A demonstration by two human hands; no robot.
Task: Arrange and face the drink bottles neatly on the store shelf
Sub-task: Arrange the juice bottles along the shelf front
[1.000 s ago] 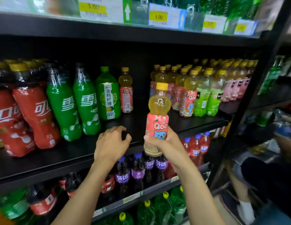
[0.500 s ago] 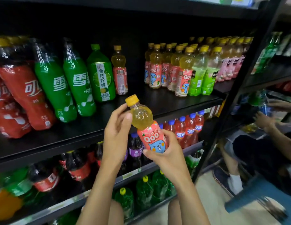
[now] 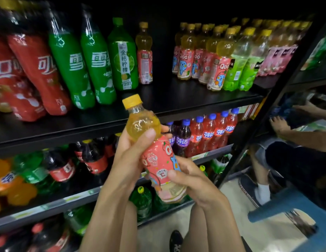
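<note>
Left hand (image 3: 125, 160) curled round the shoulder, right hand (image 3: 193, 182) round the base of the tilted yellow-capped, pink-labelled plastic juice bottle (image 3: 158, 157) before the black shelf (image 3: 186, 102): turn its label outward, then stand it upright

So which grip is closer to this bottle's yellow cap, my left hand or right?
Left. The left hand has its grip on the bottle just below the cap, around the yellow upper part; the right hand holds lower, around the label near the base.
</note>
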